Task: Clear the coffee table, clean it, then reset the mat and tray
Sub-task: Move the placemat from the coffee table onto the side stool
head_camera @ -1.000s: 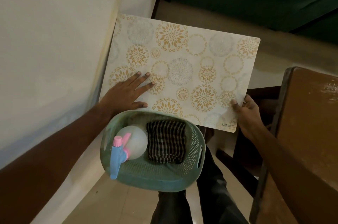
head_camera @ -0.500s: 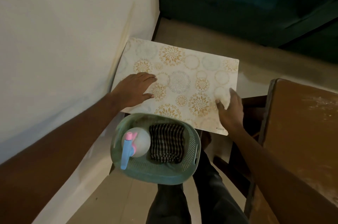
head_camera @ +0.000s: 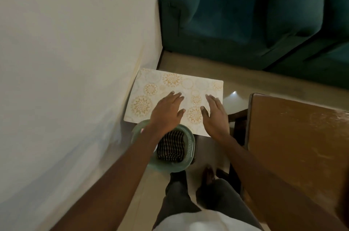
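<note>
A cream mat (head_camera: 154, 96) with gold flower circles lies flat low down beside the white wall. My left hand (head_camera: 167, 111) hovers over its near middle, fingers spread, holding nothing. My right hand (head_camera: 215, 115) is over its right part, open too; whether either palm touches the mat I cannot tell. Just in front of the mat stands a green plastic basket (head_camera: 188, 157) with a dark checked cloth (head_camera: 171, 148) inside; my left forearm hides the basket's left half. The brown wooden coffee table (head_camera: 294, 136) is at the right, its top bare.
A white wall (head_camera: 75, 79) runs along the left. A dark teal sofa (head_camera: 255, 17) fills the far side. Light floor shows between the sofa and the mat. My legs and feet (head_camera: 207, 176) are below the basket, next to the table's dark legs.
The mat has gone down and away from me and now lies flat. My right hand has let go of its right edge. Both hands now sit open above it. The camera has risen.
</note>
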{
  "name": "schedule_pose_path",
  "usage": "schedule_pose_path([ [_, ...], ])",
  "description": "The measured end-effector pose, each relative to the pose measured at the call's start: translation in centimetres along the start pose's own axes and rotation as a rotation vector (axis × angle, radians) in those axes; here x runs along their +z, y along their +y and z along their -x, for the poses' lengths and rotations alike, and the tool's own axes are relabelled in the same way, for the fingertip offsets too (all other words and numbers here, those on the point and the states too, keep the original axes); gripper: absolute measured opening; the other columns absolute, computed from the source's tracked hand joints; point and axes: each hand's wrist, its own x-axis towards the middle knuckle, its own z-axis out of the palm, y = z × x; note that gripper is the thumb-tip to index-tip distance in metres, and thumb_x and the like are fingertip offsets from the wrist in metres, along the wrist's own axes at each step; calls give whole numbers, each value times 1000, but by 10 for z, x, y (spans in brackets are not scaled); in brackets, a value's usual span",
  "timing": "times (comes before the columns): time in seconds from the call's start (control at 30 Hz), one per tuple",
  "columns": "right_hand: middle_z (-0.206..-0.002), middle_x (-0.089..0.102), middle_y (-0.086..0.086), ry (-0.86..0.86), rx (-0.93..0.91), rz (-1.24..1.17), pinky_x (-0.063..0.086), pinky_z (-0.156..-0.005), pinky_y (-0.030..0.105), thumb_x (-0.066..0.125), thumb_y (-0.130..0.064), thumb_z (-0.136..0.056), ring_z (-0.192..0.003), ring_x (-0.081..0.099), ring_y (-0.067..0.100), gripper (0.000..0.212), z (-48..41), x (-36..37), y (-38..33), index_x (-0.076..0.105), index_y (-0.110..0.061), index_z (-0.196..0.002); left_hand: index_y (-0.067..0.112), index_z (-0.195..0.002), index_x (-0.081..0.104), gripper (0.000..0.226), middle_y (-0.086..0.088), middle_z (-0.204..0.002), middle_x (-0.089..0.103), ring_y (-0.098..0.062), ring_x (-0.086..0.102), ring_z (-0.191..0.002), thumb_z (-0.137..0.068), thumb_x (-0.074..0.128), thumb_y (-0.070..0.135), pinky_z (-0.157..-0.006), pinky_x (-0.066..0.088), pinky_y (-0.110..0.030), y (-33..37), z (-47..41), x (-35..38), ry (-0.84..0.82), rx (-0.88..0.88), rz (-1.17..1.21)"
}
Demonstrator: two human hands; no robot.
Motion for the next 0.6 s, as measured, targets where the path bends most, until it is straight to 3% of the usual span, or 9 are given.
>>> schedule_pose_path([
  [0.23, -157, 37, -2, 4, -79, -43, 21, -120, 41, 38, -35, -105, -150, 20, 17, 47, 50, -49, 1, 39, -22, -150, 17, -150, 32, 52, 1, -159, 28, -18, 16, -149, -101, 43, 31, -118, 18, -35, 69, 60, -2, 84, -110, 11],
  [0.6, -159, 34, -3, -55, -242, 53, 13, -120, 38, 32, -42, -106, -151, 16, 16, 48, 148, -121, 52, 37, -26, -151, 14, -147, 37, 52, -2, -156, 34, -21, 23, -147, -98, 48, 26, -118, 26, -43, 163, 150, 6, 234, -193, -24],
])
